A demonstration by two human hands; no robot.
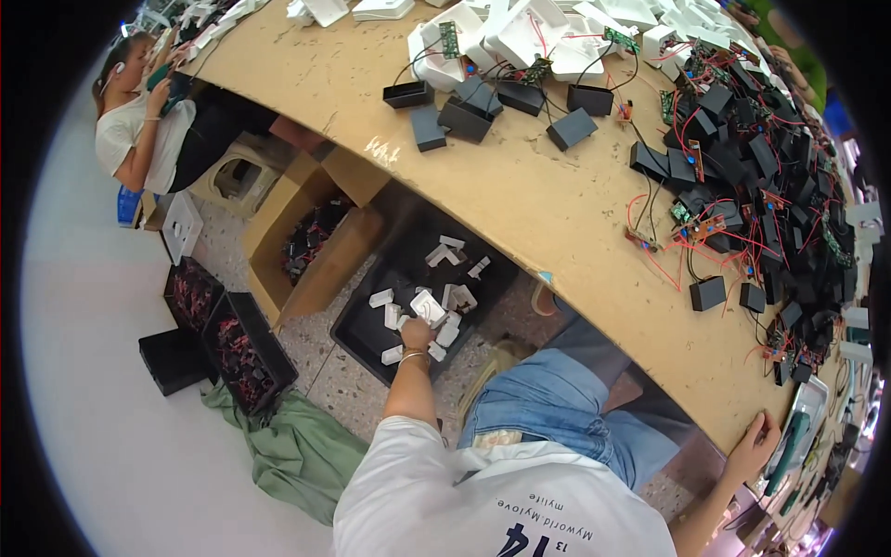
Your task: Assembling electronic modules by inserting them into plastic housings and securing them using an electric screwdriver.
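My left hand point(417, 334) reaches down into a black plastic tray point(345, 327) on the floor below the table edge. Its fingers are closed on a square white plastic case point(427, 307). Around it in the tray lie several other white plastic pieces, such as one small white case point(381, 298) to the left. At the table's edge on the far right rests my right hand point(754, 449), its fingers loosely bent and holding nothing that I can see. Next to it are a green-handled tool point(794, 436) and a light shallow tray point(813, 399).
A heap of black boxes point(733, 158) with red wires and circuit boards covers the table's right side. White housings point(520, 37) lie at the back. On the floor stand a cardboard box point(269, 246), black bins point(246, 348) and green cloth point(297, 455). A co-worker point(139, 130) sits at far left.
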